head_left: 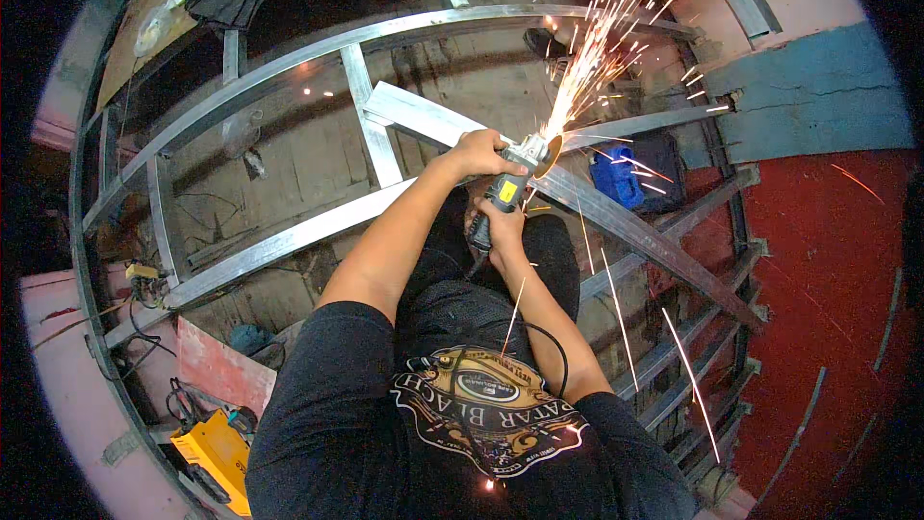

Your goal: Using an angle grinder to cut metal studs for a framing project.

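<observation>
Both my hands hold an angle grinder [504, 191] above a steel bar [626, 226] that runs diagonally across the frame. My left hand [481, 154] is closed around the grinder's front end, near its metal head. Lower down, my right hand [500, 229] wraps the rear of the grinder's body. The disc [550, 156] meets the bar, and a bright spray of sparks [592, 48] shoots away toward the upper right. A black cord [553, 347] loops past my right forearm. The exact contact point under the disc is hidden.
Steel tubes of a frame [289, 226] surround me, with gaps between them. A blue object [616, 176] lies right of the disc. At lower left stand a yellow machine [214, 457] and a yellow power outlet [141, 272] with cords. A red surface [828, 327] lies at right.
</observation>
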`<state>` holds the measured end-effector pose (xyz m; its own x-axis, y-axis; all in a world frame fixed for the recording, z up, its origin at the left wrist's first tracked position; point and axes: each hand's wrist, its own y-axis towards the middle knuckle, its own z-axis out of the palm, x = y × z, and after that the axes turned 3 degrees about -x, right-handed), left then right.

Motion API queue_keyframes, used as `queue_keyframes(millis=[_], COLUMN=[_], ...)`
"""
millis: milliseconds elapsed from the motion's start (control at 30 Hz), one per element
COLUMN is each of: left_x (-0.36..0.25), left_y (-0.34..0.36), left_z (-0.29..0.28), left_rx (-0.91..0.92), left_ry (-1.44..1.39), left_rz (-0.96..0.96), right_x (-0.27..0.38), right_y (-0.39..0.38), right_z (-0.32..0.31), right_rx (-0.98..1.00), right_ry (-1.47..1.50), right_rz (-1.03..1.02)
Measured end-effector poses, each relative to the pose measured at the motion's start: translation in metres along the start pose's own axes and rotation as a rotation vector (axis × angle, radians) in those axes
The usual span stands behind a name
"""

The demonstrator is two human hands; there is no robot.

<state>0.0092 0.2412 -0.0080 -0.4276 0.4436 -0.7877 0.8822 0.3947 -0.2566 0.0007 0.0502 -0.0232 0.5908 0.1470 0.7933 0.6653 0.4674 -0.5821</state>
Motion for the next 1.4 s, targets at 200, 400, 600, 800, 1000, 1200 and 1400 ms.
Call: queue_keyframes(millis=[200,400,600,800,1000,1200,1400], left_x=[0.008,0.014,0.008,0.009,0.007,0.005,0.01], left_y=[0.005,0.001,0.002,0.0,-0.004,-0.004,-0.006], left_z=[0.007,0.013,0.004,0.005,0.004,-0.001,0.006], left_rx=[-0.034,-0.148,-0.009,-0.039,-0.061,0.072,0.004], left_ry=[0.007,-0.066,-0.02,-0.017,-0.028,-0.067,-0.135], left_rz=[0.024,0.092,0.013,0.029,0.029,-0.046,-0.051], right_x=[-0.003,-0.006,-0.003,-0.003,-0.004,-0.002,-0.002], right_y=[0.002,0.002,-0.002,-0.006,-0.007,-0.01,-0.015], right_z=[-0.002,-0.002,0.0,0.001,0.001,0.003,0.004], right_rx=[0.029,0.008,-0.01,-0.011,-0.013,0.006,0.008], right_ry=[-0.008,0.003,-0.014,0.0,-0.004,-0.018,-0.034], right_rz=[-0.042,-0.002,0.005,-0.008,-0.017,-0.035,-0.045])
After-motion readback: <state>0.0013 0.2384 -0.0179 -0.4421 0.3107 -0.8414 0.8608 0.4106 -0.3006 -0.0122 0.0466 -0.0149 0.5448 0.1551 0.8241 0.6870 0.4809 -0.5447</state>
